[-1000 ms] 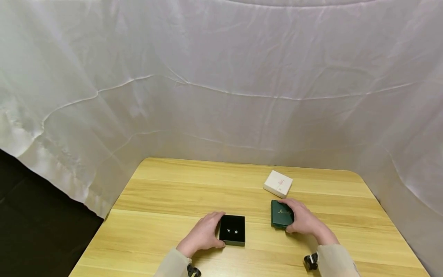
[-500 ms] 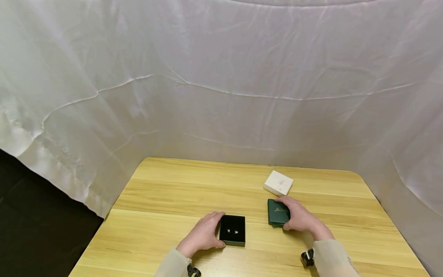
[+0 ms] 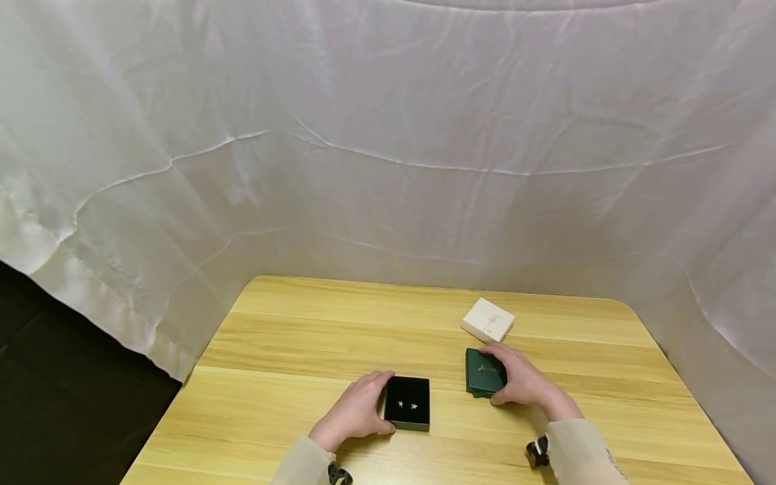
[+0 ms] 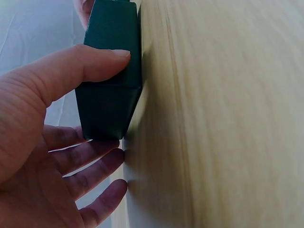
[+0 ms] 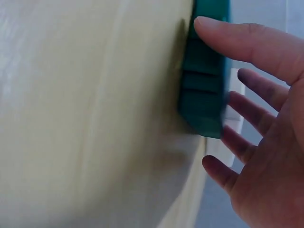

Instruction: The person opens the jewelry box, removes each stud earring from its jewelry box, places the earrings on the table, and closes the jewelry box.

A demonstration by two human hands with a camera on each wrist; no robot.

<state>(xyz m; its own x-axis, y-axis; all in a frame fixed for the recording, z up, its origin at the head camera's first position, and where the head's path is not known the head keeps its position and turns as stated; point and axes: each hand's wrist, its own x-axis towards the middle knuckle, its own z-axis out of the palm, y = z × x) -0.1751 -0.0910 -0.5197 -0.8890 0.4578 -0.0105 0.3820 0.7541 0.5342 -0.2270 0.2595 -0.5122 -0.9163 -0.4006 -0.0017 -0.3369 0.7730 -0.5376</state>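
Observation:
In the head view, a dark green jewelry box base (image 3: 415, 426) sits on the table, its black insert (image 3: 407, 389) facing up with two small silver star earrings (image 3: 414, 406) on it. My left hand (image 3: 358, 409) holds this base from its left side, thumb on the near wall (image 4: 114, 71) and fingers at the far side. To the right, my right hand (image 3: 524, 382) grips a green jewelry box lid (image 3: 481, 372) with gold lettering, part of its top hidden by the hand. The right wrist view shows the thumb pressed on the lid's ridged side (image 5: 202, 80).
A small white box (image 3: 488, 320) with a pink print stands just behind the green lid. The wooden table (image 3: 291, 350) has rounded far corners. Pale curtains (image 3: 388, 202) hang behind and around it, and dark floor shows at the left.
My right hand has slid the green lid leftward, a little closer to the base. The left hand and the base with the earrings have stayed in place.

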